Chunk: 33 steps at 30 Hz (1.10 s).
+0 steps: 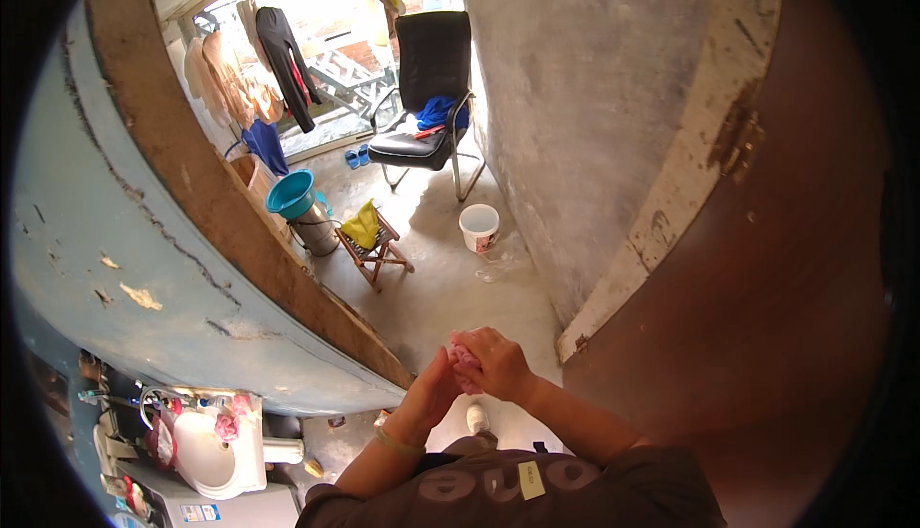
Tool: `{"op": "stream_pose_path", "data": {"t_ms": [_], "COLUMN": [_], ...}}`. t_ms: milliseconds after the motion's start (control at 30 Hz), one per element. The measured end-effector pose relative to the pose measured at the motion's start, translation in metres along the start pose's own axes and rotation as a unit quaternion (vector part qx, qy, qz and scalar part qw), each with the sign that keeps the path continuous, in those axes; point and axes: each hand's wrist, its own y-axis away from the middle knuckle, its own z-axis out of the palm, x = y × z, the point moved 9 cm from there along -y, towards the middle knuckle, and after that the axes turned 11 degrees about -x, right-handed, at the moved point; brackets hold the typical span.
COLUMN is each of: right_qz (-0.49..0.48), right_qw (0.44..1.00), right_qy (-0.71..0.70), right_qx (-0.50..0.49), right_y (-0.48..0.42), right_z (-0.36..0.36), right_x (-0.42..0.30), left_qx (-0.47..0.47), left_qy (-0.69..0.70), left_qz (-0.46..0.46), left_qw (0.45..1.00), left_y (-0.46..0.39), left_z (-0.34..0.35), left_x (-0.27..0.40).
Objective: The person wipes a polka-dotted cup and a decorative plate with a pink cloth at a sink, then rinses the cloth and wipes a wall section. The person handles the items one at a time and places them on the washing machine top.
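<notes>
A crumpled pink cloth (466,373) is squeezed between my two hands in front of my chest. My right hand (502,363) wraps over it from above, with the fingers curled around it. From the other side my left hand (433,383) presses against it, its thumb pointing up and most of its fingers hidden. A bangle circles my left wrist. Part of the cloth is covered by the fingers. Below the hands, one light-coloured shoe (477,419) shows on the concrete floor.
A doorway between a wooden frame (302,291) and a grey wall (582,82) lies ahead. Beyond are a folding stool (381,248) with a yellow cloth, white bucket (479,230), teal basin (291,194) and black chair (435,61). A washbasin (205,452) stands at lower left.
</notes>
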Motion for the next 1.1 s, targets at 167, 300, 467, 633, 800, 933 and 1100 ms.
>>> {"op": "stream_pose_path", "data": {"t_ms": [167, 300, 467, 633, 800, 933, 1100], "right_qz": [0.047, 0.073, 0.077, 0.082, 0.11, 0.172, 0.173], "right_qw": [0.998, 0.994, 0.97, 0.901, 0.748, 0.606, 0.481], "right_qy": [-0.003, -0.061, -0.209, -0.373, -0.566, -0.669, -0.713], "right_qx": [-0.033, -0.047, -0.099, -0.206, -0.328, -0.395, -0.48], "right_y": [-0.051, -0.112, -0.17, -0.235, -0.306, -0.358, -0.396], "right_z": [0.013, 0.015, 0.063, 0.128, 0.17, 0.171, 0.197], "right_x": [0.067, 0.103, 0.143, 0.178, 0.21, 0.219, 0.229], "left_qx": [-0.002, 0.007, 0.059, 0.169, 0.261, 0.36, 0.435], "left_qy": [0.0, -0.029, -0.03, -0.103, -0.179, -0.174, -0.168], "left_qz": [0.018, 0.036, 0.059, 0.126, 0.212, 0.267, 0.301], "left_qw": [1.0, 0.999, 0.996, 0.972, 0.925, 0.877, 0.832], "left_y": [-0.059, -0.092, -0.098, -0.098, -0.122, -0.142, -0.142], "left_z": [-0.034, -0.062, -0.114, -0.167, -0.193, -0.211, -0.227], "left_x": [0.041, 0.087, 0.126, 0.174, 0.235, 0.278, 0.32]}}
